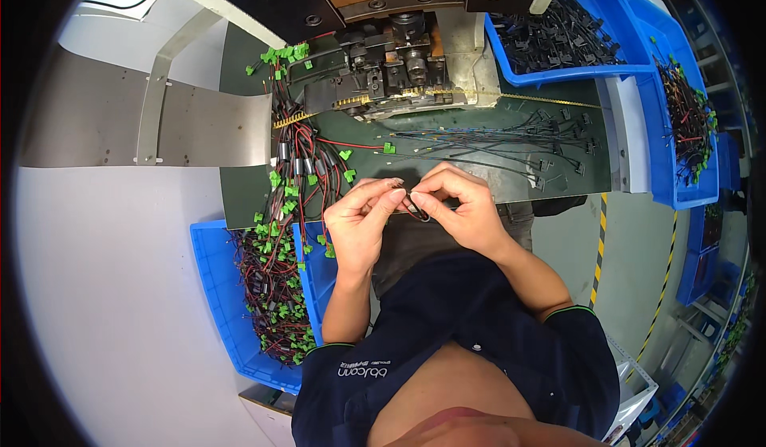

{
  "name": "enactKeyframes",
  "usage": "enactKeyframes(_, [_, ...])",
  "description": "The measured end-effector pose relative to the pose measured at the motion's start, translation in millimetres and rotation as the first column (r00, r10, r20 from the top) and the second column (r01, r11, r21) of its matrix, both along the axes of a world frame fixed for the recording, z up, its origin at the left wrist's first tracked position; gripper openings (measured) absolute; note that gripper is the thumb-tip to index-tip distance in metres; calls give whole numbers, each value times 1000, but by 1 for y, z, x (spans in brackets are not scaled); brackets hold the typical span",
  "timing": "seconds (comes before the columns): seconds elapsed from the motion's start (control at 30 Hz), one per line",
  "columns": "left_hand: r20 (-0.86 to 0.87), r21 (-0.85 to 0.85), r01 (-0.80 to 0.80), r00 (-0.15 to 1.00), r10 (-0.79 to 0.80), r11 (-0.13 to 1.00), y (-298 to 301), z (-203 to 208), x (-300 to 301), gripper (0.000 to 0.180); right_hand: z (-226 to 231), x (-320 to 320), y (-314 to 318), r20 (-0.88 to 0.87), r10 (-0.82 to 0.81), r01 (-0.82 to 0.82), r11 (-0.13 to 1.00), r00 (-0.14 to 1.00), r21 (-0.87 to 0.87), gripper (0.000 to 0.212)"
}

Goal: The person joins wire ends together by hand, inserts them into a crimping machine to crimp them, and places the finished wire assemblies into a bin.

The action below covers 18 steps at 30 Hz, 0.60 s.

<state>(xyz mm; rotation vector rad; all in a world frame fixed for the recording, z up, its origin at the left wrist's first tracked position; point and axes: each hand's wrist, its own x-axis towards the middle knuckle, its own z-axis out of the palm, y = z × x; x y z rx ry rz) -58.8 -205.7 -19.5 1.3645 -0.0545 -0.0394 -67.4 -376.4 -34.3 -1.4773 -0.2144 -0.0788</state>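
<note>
Close to the bench's front edge, my left hand point(363, 214) is closed, thumb and fingertips pinching a thin dark wire point(420, 216). My right hand point(464, 208) pinches the same wire a little to the right, where it bends in a small loop. What the fingertips cover of the wire is hidden. Beyond the hands stands a crimping machine point(407, 68), with a yellow strip of metal terminals point(297, 118) running across its front. Left of my left hand lies a bunch of red and black wire leads point(307, 148) with green connectors. Black cables point(491, 140) with small black plugs fan out at the right.
A blue bin point(209, 263) full of wired green connectors stands at the lower left. Two blue bins, one with black cable parts point(550, 32), one with green-ended leads point(686, 120), stand at the right. A grey sheet-metal plate point(211, 128) juts in from the left.
</note>
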Motion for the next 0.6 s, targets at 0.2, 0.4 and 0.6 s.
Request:
enactKeyframes(0.2, [84,76,-12,996,6,997,0,1,0,13,7,9,-6,328,0,111,941,945,-320,4])
enactKeyframes(0.4, [120,9,-49,992,48,999,-3,-10,-2,14,6,-3,1,-237,94,-55,985,967,165,10])
enactKeyframes(0.6, [17,-186,-2,1000,5,983,-11,-6,-4,13,9,1,0,-239,107,-71,986,965,154,9])
